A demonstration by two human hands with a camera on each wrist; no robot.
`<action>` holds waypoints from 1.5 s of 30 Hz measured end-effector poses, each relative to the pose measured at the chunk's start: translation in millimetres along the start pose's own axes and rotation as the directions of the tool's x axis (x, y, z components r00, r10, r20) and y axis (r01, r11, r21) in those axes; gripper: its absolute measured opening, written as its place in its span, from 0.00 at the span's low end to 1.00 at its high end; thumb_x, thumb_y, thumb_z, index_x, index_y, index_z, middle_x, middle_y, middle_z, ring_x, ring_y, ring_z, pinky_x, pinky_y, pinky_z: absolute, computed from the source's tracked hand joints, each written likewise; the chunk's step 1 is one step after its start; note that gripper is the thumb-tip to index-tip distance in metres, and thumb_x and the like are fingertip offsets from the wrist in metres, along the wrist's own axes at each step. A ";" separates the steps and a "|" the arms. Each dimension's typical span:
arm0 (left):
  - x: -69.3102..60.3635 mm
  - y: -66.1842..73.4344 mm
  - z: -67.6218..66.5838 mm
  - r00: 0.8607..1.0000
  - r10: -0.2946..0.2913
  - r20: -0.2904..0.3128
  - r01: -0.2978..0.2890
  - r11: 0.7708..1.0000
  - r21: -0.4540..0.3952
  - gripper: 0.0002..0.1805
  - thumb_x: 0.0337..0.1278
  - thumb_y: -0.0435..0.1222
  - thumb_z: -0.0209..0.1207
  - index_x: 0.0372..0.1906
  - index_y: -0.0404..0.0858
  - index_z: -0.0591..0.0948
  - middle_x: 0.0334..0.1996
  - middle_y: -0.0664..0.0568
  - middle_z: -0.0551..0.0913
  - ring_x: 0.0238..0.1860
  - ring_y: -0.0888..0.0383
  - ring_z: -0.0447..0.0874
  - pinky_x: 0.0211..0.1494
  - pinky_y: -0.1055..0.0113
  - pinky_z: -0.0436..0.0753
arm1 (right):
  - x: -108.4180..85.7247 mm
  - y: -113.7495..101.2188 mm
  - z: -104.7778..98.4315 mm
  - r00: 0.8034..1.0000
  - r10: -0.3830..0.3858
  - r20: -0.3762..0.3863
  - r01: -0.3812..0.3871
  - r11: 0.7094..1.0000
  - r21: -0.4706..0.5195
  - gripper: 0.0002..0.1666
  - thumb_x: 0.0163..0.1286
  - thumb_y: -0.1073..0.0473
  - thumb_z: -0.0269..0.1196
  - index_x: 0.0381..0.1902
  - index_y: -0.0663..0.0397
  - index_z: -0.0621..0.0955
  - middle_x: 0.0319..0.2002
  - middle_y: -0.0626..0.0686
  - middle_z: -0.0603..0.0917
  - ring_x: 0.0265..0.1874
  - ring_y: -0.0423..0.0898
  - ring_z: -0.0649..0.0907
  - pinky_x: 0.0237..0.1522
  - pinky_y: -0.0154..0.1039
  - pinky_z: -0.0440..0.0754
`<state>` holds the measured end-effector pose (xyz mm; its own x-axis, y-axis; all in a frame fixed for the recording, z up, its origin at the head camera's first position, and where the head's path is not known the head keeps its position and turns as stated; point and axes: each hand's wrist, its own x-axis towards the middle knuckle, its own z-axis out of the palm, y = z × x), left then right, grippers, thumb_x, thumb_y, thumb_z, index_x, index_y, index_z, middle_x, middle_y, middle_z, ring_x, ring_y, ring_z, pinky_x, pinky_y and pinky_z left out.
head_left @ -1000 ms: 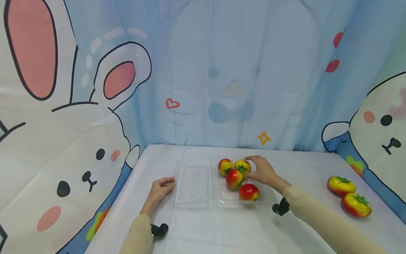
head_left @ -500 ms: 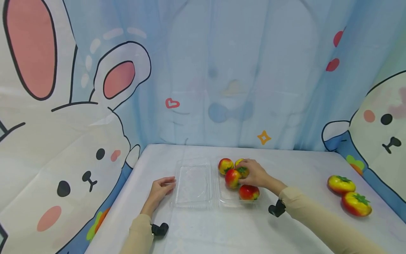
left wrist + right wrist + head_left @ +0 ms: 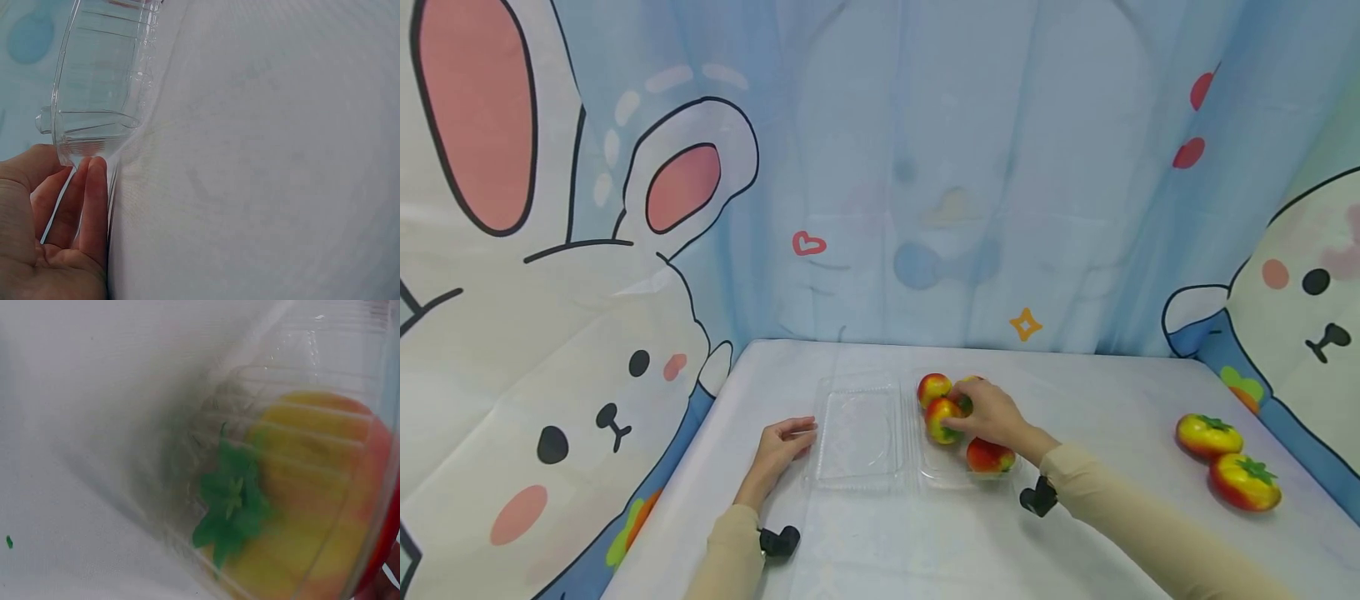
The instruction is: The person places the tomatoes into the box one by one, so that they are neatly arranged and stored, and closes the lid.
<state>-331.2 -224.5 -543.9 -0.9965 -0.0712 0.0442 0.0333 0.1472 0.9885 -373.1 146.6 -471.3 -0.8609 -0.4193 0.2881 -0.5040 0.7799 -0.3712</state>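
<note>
Red-and-yellow fruit lies in the right-side half of a clear plastic clamshell, up against the right hand. Thumb and fingers curled, looks clamped on fruit here, thumb tip at this one's right side; whether the fingers also bear on the neighbour behind, can't tell. Left hand has fingertips on the rim of the left-side half; pinching or just resting, can't tell.

Doing it well: light grip, push low and sideways, off the leafy top. Round body probably rolls if let go early, so seat it snug before spreading the fingers. Thin plastic likely slides or flexes; left hand should steady the rim without lifting it.

Next out: back-left fruit just behind, back-right fruit mostly hidden by the hand, so go gently there. Near fruit sits by the front wall, under the wrist; keep the wrist high to avoid a knock. Farther right, well apart, two more fruits on the white tabletop, outside the clamshell
</note>
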 end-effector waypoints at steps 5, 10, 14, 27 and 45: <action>0.9 0.7 0.5 1.000 -0.005 -0.007 0.005 1.000 0.005 0.16 0.59 0.31 0.65 0.53 0.31 0.83 0.50 0.43 0.84 0.42 0.59 0.82 0.43 0.68 0.83 | 2.4 -9.9 2.4 0.999 0.038 -0.024 -0.040 0.997 -0.070 0.25 0.55 0.44 0.75 0.39 0.55 0.80 0.35 0.51 0.82 0.34 0.48 0.79 0.38 0.47 0.82; 1.5 0.0 1.6 1.000 -0.009 -0.008 0.009 1.000 0.003 0.16 0.59 0.31 0.65 0.53 0.32 0.83 0.49 0.44 0.84 0.43 0.59 0.82 0.44 0.67 0.84 | 2.4 -8.4 1.2 0.997 0.074 -0.018 -0.075 0.996 -0.054 0.28 0.56 0.39 0.73 0.41 0.55 0.81 0.36 0.53 0.82 0.33 0.47 0.79 0.35 0.45 0.81; 0.9 -0.2 1.2 1.000 -0.006 -0.006 0.006 1.000 0.001 0.16 0.59 0.31 0.65 0.52 0.31 0.83 0.49 0.44 0.84 0.43 0.58 0.82 0.44 0.67 0.84 | 0.7 -3.0 -4.8 0.992 0.126 -0.005 -0.126 0.992 0.016 0.31 0.63 0.37 0.67 0.47 0.59 0.82 0.40 0.55 0.83 0.38 0.50 0.81 0.41 0.49 0.82; 1.6 0.4 1.9 1.000 -0.018 -0.018 0.018 1.000 -0.001 0.16 0.57 0.30 0.66 0.51 0.33 0.84 0.48 0.45 0.85 0.43 0.58 0.83 0.43 0.67 0.84 | -16.7 19.0 -32.7 0.939 0.076 0.335 -0.098 0.994 0.049 0.10 0.67 0.55 0.67 0.40 0.55 0.85 0.31 0.46 0.82 0.31 0.43 0.79 0.35 0.37 0.81; 0.4 -1.9 0.3 1.000 0.001 -0.002 -0.001 1.000 0.004 0.17 0.59 0.32 0.66 0.52 0.32 0.84 0.50 0.44 0.84 0.44 0.58 0.83 0.45 0.66 0.84 | -31.0 16.2 -59.7 0.880 -0.103 0.464 -0.004 0.974 0.224 0.23 0.55 0.55 0.76 0.46 0.58 0.84 0.42 0.50 0.84 0.43 0.53 0.80 0.42 0.41 0.83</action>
<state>-331.7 -224.5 -545.8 -0.9963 -0.0729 0.0455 0.0340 0.1517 0.9878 -350.5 200.0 -433.6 -0.7376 -0.6649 -0.1174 -0.5033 0.6574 -0.5609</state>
